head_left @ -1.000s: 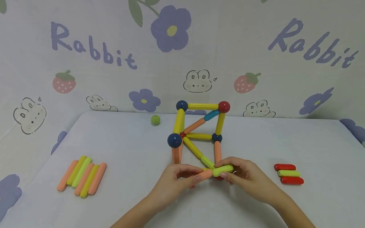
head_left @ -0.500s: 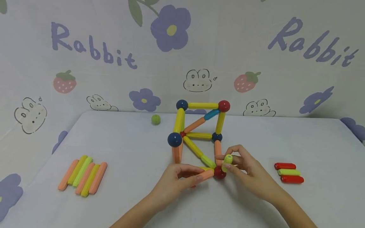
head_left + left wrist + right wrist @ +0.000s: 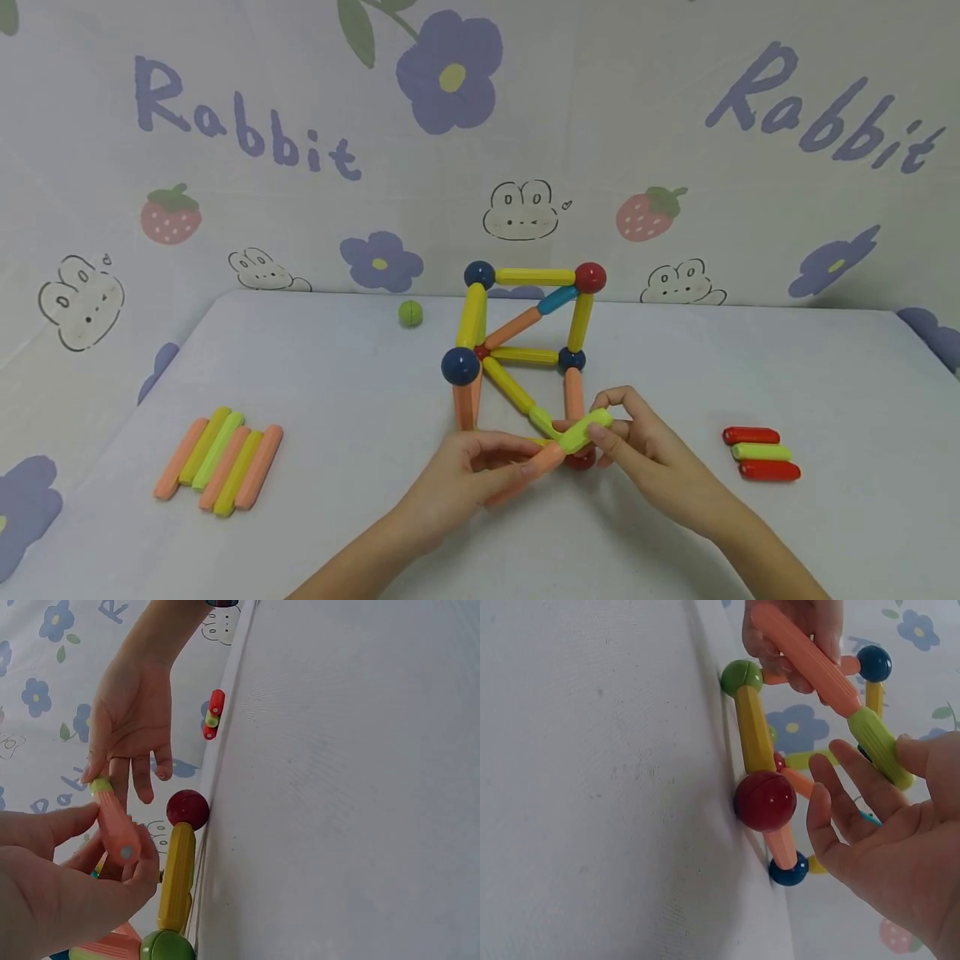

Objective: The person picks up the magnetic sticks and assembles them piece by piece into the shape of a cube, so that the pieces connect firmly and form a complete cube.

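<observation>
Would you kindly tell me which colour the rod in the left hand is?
The rod is salmon-orange, showing best in the right wrist view.

a rabbit-print cloth (image 3: 300, 83) hangs behind the white tabletop (image 3: 697, 367).

- A broad white tabletop (image 3: 360, 375), flat and cloth-like.
- On its left, six straight plastic-looking sticks (image 3: 224, 468) in orange, yellow and lime, side by side (ends slightly staggered).
- On its right, three short glossy rods (image 3: 762, 452), lime between two red.
- Mid-table, an upright frame of coloured sticks and balls (image 3: 526, 357).
- Farther back, a small green ball (image 3: 410, 313).
</observation>
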`<state>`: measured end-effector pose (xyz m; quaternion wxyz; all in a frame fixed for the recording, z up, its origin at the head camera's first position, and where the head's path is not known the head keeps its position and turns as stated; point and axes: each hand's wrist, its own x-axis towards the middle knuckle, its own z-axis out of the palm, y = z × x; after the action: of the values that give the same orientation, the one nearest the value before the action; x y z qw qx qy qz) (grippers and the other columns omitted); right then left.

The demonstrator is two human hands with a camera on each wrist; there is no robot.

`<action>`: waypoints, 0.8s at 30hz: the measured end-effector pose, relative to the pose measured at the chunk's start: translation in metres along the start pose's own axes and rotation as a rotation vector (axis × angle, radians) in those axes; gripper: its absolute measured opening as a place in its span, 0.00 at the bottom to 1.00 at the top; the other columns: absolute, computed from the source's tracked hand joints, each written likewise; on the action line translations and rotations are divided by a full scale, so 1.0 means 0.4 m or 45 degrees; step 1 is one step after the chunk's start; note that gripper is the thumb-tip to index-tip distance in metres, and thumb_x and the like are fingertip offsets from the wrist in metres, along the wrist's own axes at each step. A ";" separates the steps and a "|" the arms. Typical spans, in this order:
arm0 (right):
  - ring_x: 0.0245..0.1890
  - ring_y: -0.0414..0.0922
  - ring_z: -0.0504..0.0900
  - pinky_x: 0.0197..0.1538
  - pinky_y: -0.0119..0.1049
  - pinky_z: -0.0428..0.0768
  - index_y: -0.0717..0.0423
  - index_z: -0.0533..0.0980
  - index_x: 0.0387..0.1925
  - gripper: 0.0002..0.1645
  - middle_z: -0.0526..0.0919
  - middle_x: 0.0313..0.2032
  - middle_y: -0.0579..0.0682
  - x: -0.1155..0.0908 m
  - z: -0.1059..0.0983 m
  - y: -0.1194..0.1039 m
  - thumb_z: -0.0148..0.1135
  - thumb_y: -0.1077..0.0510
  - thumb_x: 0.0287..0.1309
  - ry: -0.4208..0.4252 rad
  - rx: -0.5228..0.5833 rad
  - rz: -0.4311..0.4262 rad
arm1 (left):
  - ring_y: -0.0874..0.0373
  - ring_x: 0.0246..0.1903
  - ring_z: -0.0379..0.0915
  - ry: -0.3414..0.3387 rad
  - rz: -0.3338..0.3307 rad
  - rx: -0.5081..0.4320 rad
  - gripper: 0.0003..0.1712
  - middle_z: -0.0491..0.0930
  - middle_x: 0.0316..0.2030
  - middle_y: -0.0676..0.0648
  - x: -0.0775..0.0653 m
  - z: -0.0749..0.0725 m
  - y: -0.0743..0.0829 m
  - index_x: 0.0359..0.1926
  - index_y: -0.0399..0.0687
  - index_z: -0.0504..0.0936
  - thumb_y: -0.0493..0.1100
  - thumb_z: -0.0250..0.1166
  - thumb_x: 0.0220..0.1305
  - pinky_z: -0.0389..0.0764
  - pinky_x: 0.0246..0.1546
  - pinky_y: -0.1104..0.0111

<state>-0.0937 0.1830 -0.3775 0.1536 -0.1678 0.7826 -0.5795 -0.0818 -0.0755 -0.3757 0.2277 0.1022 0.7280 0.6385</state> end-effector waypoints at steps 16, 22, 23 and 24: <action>0.47 0.44 0.84 0.48 0.29 0.85 0.63 0.76 0.59 0.15 0.86 0.53 0.57 0.021 0.003 0.053 0.54 0.59 0.80 0.240 -0.186 -0.061 | 0.62 0.43 0.80 -0.426 -0.320 -0.042 0.21 0.84 0.52 0.49 -0.001 -0.035 0.001 0.63 0.35 0.83 0.34 0.65 0.71 0.86 0.52 0.66; 0.48 0.49 0.87 0.49 0.31 0.87 0.62 0.75 0.61 0.17 0.83 0.58 0.61 0.032 0.016 0.075 0.60 0.62 0.76 0.263 -0.216 0.059 | 0.63 0.42 0.77 -0.590 -0.444 -0.069 0.22 0.85 0.51 0.49 -0.005 -0.099 -0.021 0.64 0.32 0.80 0.32 0.62 0.72 0.83 0.44 0.74; 0.49 0.50 0.88 0.50 0.33 0.88 0.62 0.74 0.62 0.18 0.82 0.60 0.61 0.033 0.018 0.076 0.61 0.62 0.75 0.258 -0.216 0.079 | 0.63 0.42 0.78 -0.617 -0.457 -0.093 0.22 0.85 0.51 0.49 -0.007 -0.112 -0.027 0.65 0.31 0.79 0.31 0.61 0.72 0.82 0.42 0.75; 0.49 0.50 0.88 0.51 0.34 0.88 0.61 0.74 0.62 0.18 0.82 0.61 0.61 0.034 0.019 0.078 0.61 0.62 0.75 0.256 -0.222 0.100 | 0.64 0.42 0.78 -0.635 -0.464 -0.115 0.23 0.86 0.51 0.50 -0.008 -0.126 -0.032 0.65 0.30 0.78 0.31 0.61 0.71 0.82 0.41 0.76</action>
<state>-0.1051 0.1789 -0.4100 0.0819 -0.0910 0.8473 -0.5168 -0.1003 -0.1235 -0.3833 0.5143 0.1133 0.6270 0.5740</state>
